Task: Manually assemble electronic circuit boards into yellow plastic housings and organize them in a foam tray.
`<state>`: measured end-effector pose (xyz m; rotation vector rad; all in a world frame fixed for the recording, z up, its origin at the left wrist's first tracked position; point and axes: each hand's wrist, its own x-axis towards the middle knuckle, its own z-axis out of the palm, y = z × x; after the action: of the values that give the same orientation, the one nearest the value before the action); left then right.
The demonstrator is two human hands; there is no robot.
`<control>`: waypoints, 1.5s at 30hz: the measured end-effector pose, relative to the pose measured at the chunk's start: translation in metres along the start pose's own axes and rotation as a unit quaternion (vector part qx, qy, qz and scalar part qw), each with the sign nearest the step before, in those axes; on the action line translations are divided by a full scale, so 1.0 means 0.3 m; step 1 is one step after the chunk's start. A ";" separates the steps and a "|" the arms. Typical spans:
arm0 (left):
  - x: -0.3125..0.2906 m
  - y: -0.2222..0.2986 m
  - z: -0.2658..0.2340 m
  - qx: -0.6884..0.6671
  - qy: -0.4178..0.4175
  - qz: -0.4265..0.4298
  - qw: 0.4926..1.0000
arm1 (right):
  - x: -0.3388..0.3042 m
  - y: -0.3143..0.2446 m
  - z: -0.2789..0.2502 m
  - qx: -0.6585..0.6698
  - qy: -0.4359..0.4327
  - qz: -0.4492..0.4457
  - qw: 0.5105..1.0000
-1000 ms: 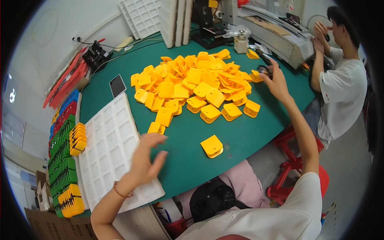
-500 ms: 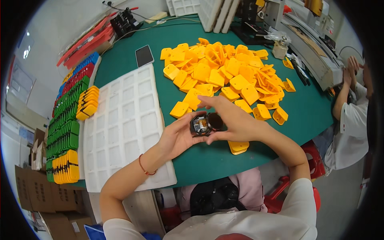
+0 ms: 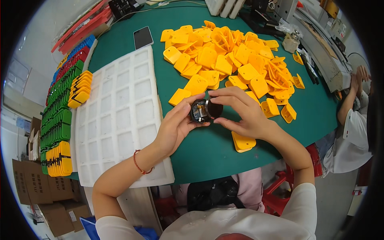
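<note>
My left hand point(image 3: 172, 128) grips a small black watch case point(image 3: 199, 111) by its sides, and electronic parts show inside its opened face. Against the right edge of the case, my right hand point(image 3: 251, 116) holds a round, glossy dark watch screen point(image 3: 214, 109) between thumb and fingers. The screen stands tilted up from the case; whether a cable joins the two I cannot tell. Both hands are above the green table mat point(image 3: 200, 160), just in front of a big heap of yellow plastic clips point(image 3: 224, 60).
A white compartment tray point(image 3: 116, 108) lies at left, with stacked green clips point(image 3: 56, 124) and other coloured stacks beyond it. Behind the tray is a phone point(image 3: 143, 37). A glass bottle point(image 3: 291, 41) stands at back right. Another person point(image 3: 352, 128) sits at far right.
The view has shifted slightly, so the heap and tray sit higher. Both hands have raised the case and screen a little; the screen now stands more upright beside the opened case.
</note>
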<state>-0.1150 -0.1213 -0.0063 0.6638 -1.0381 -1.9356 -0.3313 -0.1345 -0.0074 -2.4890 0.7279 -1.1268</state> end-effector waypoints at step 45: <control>-0.043 -0.008 0.020 0.211 -0.059 0.080 0.972 | 0.001 -0.025 0.032 -0.032 0.041 -0.113 0.992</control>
<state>-0.1137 -0.1072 -0.0043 0.6761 -1.5535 -1.6417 -0.3215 -0.1278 -0.0097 -2.6439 0.5212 -1.3097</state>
